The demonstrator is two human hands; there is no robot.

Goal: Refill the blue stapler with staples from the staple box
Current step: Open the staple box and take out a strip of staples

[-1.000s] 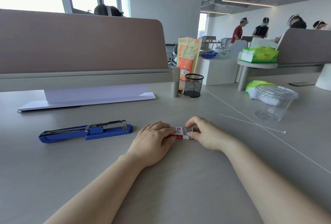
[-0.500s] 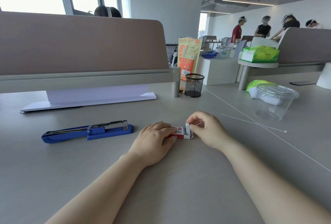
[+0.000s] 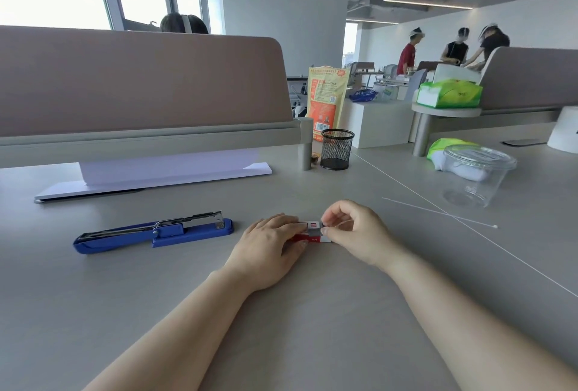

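Observation:
The blue stapler (image 3: 153, 231) lies flat on the grey desk to the left, opened out with its metal staple track exposed on top. A small red and white staple box (image 3: 313, 230) rests on the desk in the middle. My left hand (image 3: 269, 246) lies over the box's left part and holds it down. My right hand (image 3: 353, 231) pinches the box's right end between thumb and forefinger, at its flap. Whether staples are between those fingers cannot be told.
A stack of white paper (image 3: 156, 174) lies by the desk divider (image 3: 140, 84). A black mesh pen cup (image 3: 337, 149) stands behind, a clear plastic tub (image 3: 475, 173) and a thin white stick (image 3: 438, 211) to the right. Several people stand far right.
My right hand has moved in against the box's right end and its fingers have closed on the flap there. My left hand stays on the box. The stapler has not moved.

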